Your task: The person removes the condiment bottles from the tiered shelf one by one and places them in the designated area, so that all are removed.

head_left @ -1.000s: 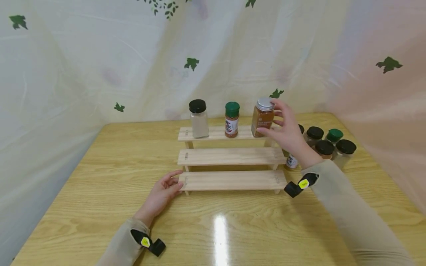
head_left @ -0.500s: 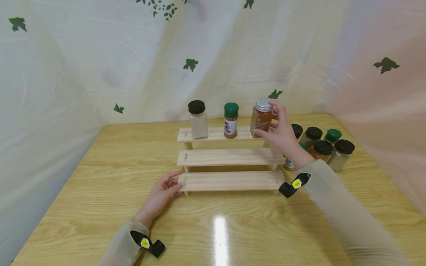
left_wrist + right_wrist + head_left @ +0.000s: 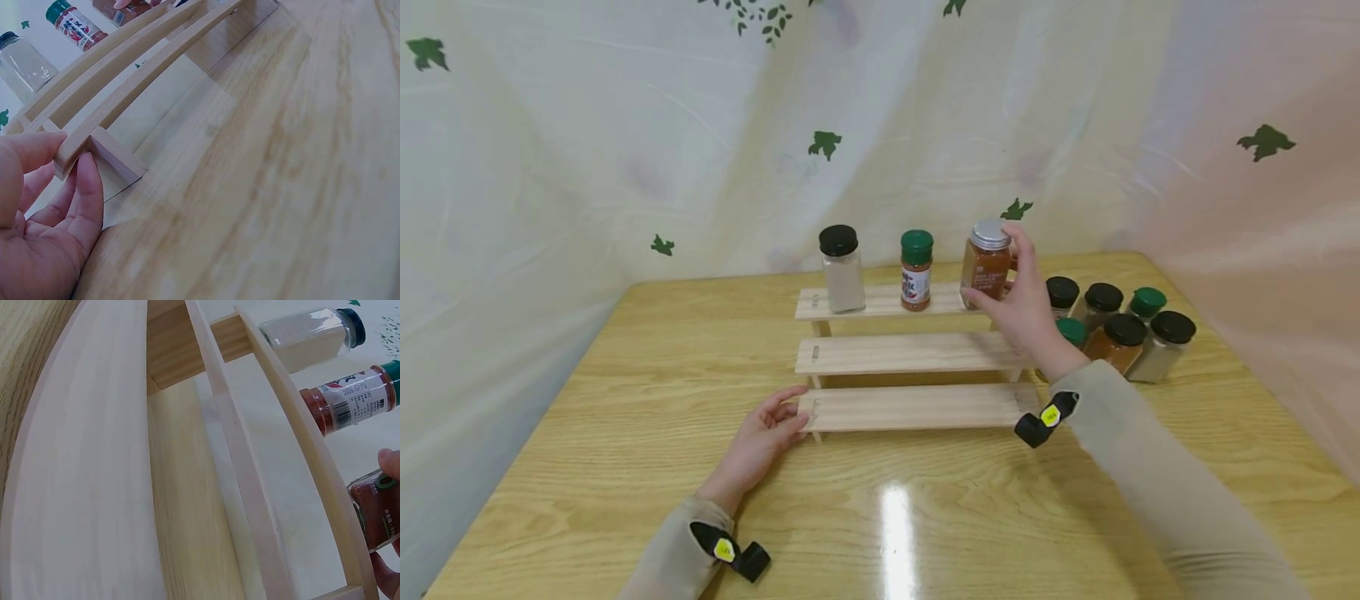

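A three-tier wooden spice rack [image 3: 917, 407] stands on the table. My left hand [image 3: 758, 442] pinches the left end of its lowest shelf, thumb above and fingers below in the left wrist view. At the right end of the top shelf, my right hand [image 3: 1026, 312] holds a silver-lidded spice jar [image 3: 987, 271] of red-brown powder between thumb and fingers. The jar is upright, its base at the shelf. Left of it on that shelf stand a green-capped spice bottle [image 3: 916, 273] and a black-lidded jar [image 3: 844, 275] of pale powder.
Right of the rack, several spice jars [image 3: 1124, 332] with black or green lids stand close together on the table [image 3: 700, 333], partly behind my right wrist. A pale curtain [image 3: 737, 150] with leaf prints hangs behind the table.
My right wrist and forearm have swung left, uncovering more of the jars at the right. The held jar stays in about the same place on the top shelf. The left hand has not moved.
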{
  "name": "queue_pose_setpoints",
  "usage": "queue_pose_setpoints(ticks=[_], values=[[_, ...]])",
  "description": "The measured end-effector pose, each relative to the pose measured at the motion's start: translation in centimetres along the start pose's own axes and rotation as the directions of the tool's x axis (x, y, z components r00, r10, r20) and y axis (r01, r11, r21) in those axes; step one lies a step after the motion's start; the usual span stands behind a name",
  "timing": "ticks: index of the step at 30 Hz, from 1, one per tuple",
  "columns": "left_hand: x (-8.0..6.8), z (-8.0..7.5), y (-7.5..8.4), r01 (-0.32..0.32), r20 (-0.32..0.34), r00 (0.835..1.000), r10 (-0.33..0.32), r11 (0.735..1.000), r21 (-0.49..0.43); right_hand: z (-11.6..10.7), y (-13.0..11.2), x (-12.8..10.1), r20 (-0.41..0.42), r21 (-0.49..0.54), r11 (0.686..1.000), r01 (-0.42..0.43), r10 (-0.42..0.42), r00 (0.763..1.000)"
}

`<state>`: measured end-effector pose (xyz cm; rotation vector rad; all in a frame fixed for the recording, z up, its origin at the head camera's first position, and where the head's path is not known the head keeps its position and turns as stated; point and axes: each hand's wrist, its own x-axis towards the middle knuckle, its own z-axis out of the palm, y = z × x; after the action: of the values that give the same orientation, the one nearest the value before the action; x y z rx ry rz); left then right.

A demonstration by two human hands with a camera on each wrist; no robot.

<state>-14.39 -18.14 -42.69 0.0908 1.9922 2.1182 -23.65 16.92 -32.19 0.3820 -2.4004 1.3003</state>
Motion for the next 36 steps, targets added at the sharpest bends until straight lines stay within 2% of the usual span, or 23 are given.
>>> queue_pose_setpoints(ticks=[21,36], values=[[-0.1,0.0,-0.2,0.018,-0.008,1.0,-0.018,1.0,-0.002,0.3,-0.2,-0.7,-0.018,-0.064,0.998,0.007,-0.008,1.0],[0.1,0.0,0.1,0.013,-0.009,1.0,-0.013,1.0,0.008,0.1,-0.3,-2.2,-0.079,0.003,0.995,0.104,-0.103,0.991]])
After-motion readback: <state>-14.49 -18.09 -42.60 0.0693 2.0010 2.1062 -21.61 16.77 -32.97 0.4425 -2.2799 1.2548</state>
